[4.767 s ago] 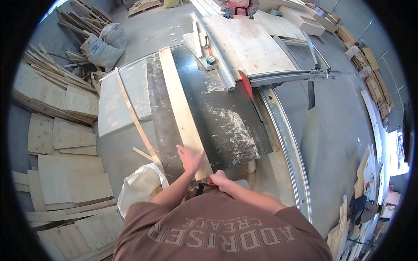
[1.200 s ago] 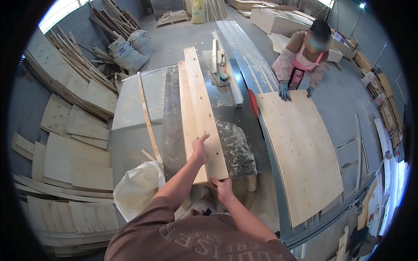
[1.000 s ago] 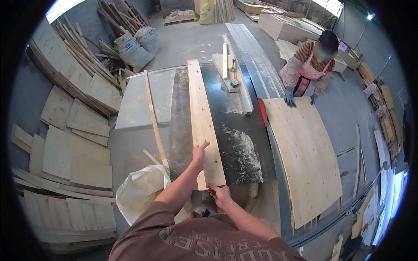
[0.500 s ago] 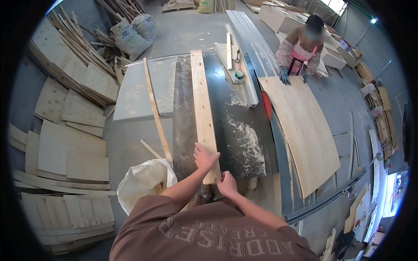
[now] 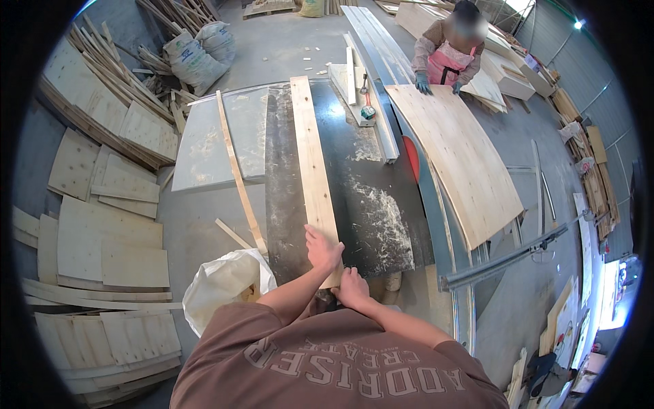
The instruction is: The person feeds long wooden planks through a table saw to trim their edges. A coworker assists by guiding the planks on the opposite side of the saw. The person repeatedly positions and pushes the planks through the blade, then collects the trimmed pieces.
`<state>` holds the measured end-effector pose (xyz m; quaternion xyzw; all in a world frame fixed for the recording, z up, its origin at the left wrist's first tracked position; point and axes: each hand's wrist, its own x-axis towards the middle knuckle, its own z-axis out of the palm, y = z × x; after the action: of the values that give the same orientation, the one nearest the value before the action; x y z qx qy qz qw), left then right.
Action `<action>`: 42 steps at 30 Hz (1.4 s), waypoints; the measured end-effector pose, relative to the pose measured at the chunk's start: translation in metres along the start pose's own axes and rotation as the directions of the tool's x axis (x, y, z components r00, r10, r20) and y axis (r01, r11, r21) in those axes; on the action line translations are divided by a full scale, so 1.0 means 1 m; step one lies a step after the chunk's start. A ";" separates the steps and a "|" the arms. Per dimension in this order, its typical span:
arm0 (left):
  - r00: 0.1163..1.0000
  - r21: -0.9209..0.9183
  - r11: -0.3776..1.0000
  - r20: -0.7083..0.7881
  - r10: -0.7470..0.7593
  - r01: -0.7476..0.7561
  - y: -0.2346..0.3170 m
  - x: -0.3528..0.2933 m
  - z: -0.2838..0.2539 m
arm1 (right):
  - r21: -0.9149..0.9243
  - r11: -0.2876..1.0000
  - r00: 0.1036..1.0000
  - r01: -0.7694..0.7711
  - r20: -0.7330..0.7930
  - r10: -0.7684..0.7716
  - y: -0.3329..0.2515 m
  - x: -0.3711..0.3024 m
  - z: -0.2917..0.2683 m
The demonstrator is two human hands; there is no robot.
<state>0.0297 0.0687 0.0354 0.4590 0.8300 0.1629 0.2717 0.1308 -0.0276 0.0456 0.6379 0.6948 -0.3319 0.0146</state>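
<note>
A long, narrow wooden plank (image 5: 313, 153) with knots lies lengthwise on the dark saw table (image 5: 283, 211), its near end close to my body. My left hand (image 5: 323, 248) is wrapped across the plank near that end, fingers at its left edge and thumb toward its right. At the near right corner my right hand (image 5: 353, 289) is closed with curled fingers on the plank. To the right lies a large plywood sheet (image 5: 460, 157), beside a red guard (image 5: 411, 157). A co-worker's gloved hands (image 5: 422, 83) rest on its far edge.
A metal fence (image 5: 385, 133) and a small tool with a red and green body (image 5: 368, 112) are beyond the plank. A thin wood strip (image 5: 238, 170) and an open white sack (image 5: 214, 283) are left. A metal crossbar (image 5: 504, 259) spans the right side; sawdust (image 5: 388, 225) covers part of the table.
The plywood sheet has shifted away from me, toward the co-worker, who has moved back with it. My hands keep their hold on the plank; the view has shifted slightly.
</note>
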 end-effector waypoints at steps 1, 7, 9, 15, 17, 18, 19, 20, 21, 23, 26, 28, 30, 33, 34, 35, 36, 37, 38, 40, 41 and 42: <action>1.000 -0.002 1.000 -0.002 0.003 -0.003 0.000 0.000 0.000 | -0.020 1.000 1.000 0.008 -0.004 -0.008 0.001 0.001 0.000; 0.999 -0.007 0.999 -0.010 0.050 -0.050 -0.006 0.005 0.005 | -0.163 0.983 0.995 0.079 -0.053 -0.089 0.009 0.016 0.007; 0.999 0.011 0.999 0.001 0.051 -0.051 -0.004 0.005 0.003 | -0.192 0.977 0.990 0.096 -0.080 -0.113 0.010 0.016 0.009; 0.997 0.095 0.993 0.041 0.060 -0.063 -0.005 0.002 -0.001 | -0.316 0.939 0.981 0.136 -0.088 -0.172 0.024 0.027 0.027; 0.997 0.103 0.992 0.039 0.067 -0.071 -0.008 0.003 0.001 | -0.319 0.937 0.980 0.145 -0.084 -0.180 0.024 0.028 0.027; 0.997 0.102 0.992 0.040 0.065 -0.069 -0.009 0.004 0.003 | -0.310 0.938 0.979 0.153 -0.082 -0.187 0.022 0.027 0.022; 0.997 0.101 0.993 0.040 0.064 -0.068 -0.010 0.005 0.004 | -0.302 0.940 0.978 0.161 -0.080 -0.194 0.020 0.026 0.019; 0.997 0.102 0.992 0.041 0.066 -0.069 -0.009 0.005 0.006 | -0.333 0.931 0.977 0.150 -0.092 -0.190 0.022 0.028 0.022; 0.997 0.103 0.992 0.041 0.067 -0.071 -0.008 0.005 0.007 | -0.364 0.921 0.977 0.138 -0.103 -0.187 0.023 0.031 0.026; 0.997 0.108 0.991 0.035 0.074 -0.078 -0.008 0.005 0.008 | -0.385 0.914 0.980 0.128 -0.095 -0.177 0.024 0.033 0.027; 0.996 0.121 0.988 0.017 0.093 -0.094 -0.013 0.007 0.014 | -0.365 0.920 0.984 0.139 -0.051 -0.169 0.022 0.031 0.023; 0.995 0.131 0.986 0.000 0.104 -0.103 -0.016 0.008 0.016 | -0.364 0.919 0.983 0.154 -0.037 -0.179 0.020 0.030 0.021; 0.994 0.136 0.985 -0.003 0.107 -0.105 -0.015 0.008 0.017 | -0.374 0.914 0.984 0.155 -0.019 -0.175 0.022 0.033 0.024; 0.994 0.134 0.985 -0.004 0.109 -0.107 -0.016 0.009 0.018 | -0.391 0.908 0.986 0.149 -0.007 -0.165 0.022 0.036 0.027; 0.994 0.132 0.985 -0.004 0.109 -0.108 -0.016 0.009 0.018 | -0.397 0.906 0.987 0.146 -0.005 -0.161 0.021 0.037 0.028; 0.995 0.127 0.986 0.003 0.104 -0.104 -0.016 0.008 0.017 | -0.395 0.907 0.986 0.148 -0.007 -0.165 0.021 0.037 0.027; 0.995 0.122 0.988 0.009 0.099 -0.099 -0.014 0.008 0.016 | -0.393 0.907 0.986 0.151 -0.009 -0.169 0.020 0.036 0.025; 0.996 0.117 0.989 0.016 0.093 -0.094 -0.013 0.007 0.015 | -0.392 0.907 0.985 0.154 -0.011 -0.173 0.020 0.036 0.024; 0.995 0.114 0.989 0.020 0.094 -0.095 -0.012 0.006 0.013 | -0.394 0.906 0.986 0.151 -0.009 -0.169 0.020 0.036 0.025; 0.995 0.108 0.989 0.029 0.094 -0.097 -0.011 0.006 0.012 | -0.400 0.905 0.987 0.145 -0.006 -0.160 0.022 0.039 0.028; 0.995 0.110 0.989 0.025 0.096 -0.098 -0.011 0.006 0.011 | -0.400 0.905 0.987 0.145 -0.005 -0.160 0.021 0.038 0.028; 0.995 0.113 0.989 0.021 0.098 -0.099 -0.011 0.006 0.011 | -0.401 0.905 0.987 0.145 -0.003 -0.160 0.021 0.038 0.027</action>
<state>0.0265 0.0683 0.0189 0.5153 0.8122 0.1251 0.2432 0.1314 -0.0078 -0.0019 0.5712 0.7957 -0.1717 0.1059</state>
